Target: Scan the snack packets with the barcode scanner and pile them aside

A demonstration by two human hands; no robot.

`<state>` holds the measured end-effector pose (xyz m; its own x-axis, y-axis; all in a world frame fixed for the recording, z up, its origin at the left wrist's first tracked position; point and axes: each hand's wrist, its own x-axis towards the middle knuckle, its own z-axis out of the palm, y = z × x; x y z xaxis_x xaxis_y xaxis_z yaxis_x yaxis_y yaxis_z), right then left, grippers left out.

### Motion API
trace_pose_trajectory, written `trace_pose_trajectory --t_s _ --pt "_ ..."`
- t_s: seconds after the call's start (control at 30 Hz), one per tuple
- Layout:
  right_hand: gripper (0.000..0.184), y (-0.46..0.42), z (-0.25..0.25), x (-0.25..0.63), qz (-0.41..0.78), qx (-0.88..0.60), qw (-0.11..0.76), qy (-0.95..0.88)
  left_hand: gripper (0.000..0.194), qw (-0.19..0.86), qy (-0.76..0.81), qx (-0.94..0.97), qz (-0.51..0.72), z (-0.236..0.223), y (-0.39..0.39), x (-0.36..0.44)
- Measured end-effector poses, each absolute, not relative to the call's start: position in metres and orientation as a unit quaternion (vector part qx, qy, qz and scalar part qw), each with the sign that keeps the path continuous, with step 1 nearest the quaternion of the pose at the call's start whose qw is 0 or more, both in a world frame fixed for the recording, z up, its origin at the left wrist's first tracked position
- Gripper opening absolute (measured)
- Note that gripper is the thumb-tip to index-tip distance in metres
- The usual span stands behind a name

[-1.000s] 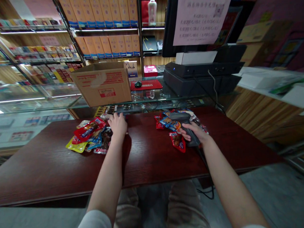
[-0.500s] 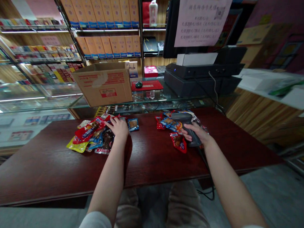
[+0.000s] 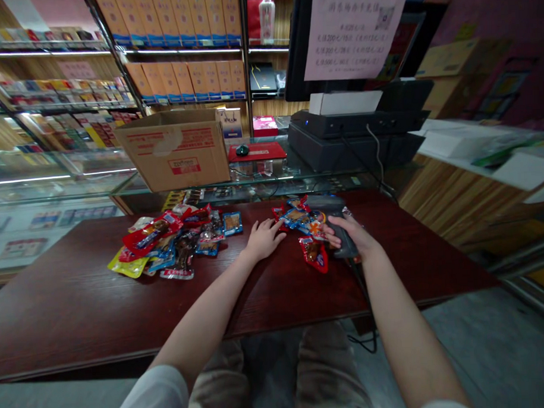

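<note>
My left hand [image 3: 265, 239] is stretched out over the dark red table, fingers apart, its tips at the left edge of a small group of snack packets [image 3: 294, 217]. In my right hand [image 3: 351, 236] is a grey barcode scanner [image 3: 343, 225], gripped by its handle, its head above the packets on the right. A red snack packet [image 3: 313, 254] lies just left of the scanner's handle. On the left side of the table is a bigger pile of snack packets [image 3: 159, 234] in red, yellow, blue and clear wrap. A blue-edged packet [image 3: 232, 223] lies at that pile's right end.
An open cardboard box [image 3: 174, 151] stands on the glass counter behind the table [image 3: 56, 301]. A mouse [image 3: 242, 150] rests on a red mat [image 3: 270, 151]. Farther right are a black cash drawer [image 3: 341, 148] and a monitor with a paper sign [image 3: 353, 37]. The scanner's cable [image 3: 363, 287] hangs over the front edge.
My left hand has moved right, from the left pile to the edge of the right group of packets. My right hand still holds the scanner in about the same place. The view has shifted slightly.
</note>
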<state>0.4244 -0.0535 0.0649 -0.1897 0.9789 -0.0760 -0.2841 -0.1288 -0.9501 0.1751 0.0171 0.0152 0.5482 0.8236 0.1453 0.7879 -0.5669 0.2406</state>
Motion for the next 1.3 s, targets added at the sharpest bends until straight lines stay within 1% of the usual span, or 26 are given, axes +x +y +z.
trace_pose_trajectory --t_s 0.27,0.47,0.6,0.7,0.73,0.83,0.9,0.93,1.0,1.07,1.17,1.3 --pt "0.038 -0.052 0.065 0.425 0.639 -0.403 0.49 -0.435 0.051 0.094 0.467 0.86 0.18 0.016 0.02 0.169" --pt "0.041 -0.054 0.067 0.422 0.637 -0.404 0.492 -0.434 0.043 0.053 0.476 0.851 0.215 0.018 0.017 0.171" --pt "0.04 -0.052 0.065 0.422 0.639 -0.408 0.488 -0.431 0.043 0.04 0.502 0.841 0.196 0.021 0.017 0.168" --pt "0.043 -0.051 0.065 0.422 0.637 -0.409 0.483 -0.441 0.041 0.068 0.534 0.819 0.2 0.019 0.018 0.168" --pt "0.044 -0.051 0.065 0.422 0.636 -0.41 0.481 -0.443 0.043 0.083 0.541 0.811 0.205 0.019 0.019 0.168" --pt "0.044 -0.051 0.066 0.42 0.634 -0.413 0.48 -0.445 0.059 0.133 0.544 0.8 0.216 0.017 0.022 0.169" --pt "0.042 -0.052 0.067 0.42 0.633 -0.415 0.48 -0.445 0.061 0.177 0.526 0.796 0.24 0.016 0.024 0.17" --pt "0.04 -0.053 0.067 0.419 0.632 -0.415 0.48 -0.445 0.057 0.206 0.514 0.792 0.259 0.016 0.025 0.17" --pt "0.038 -0.053 0.067 0.419 0.63 -0.416 0.481 -0.446 0.044 0.263 0.487 0.776 0.302 0.018 0.025 0.17" --pt "0.038 -0.054 0.066 0.42 0.626 -0.417 0.486 -0.446 0.034 0.292 0.465 0.761 0.346 0.02 0.024 0.169" --pt "0.036 -0.055 0.065 0.419 0.623 -0.421 0.48 -0.452 0.032 0.277 0.441 0.754 0.4 0.023 0.02 0.169" --pt "0.034 -0.057 0.066 0.415 0.634 -0.42 0.444 -0.474 0.032 0.249 0.421 0.767 0.415 0.021 0.018 0.172"
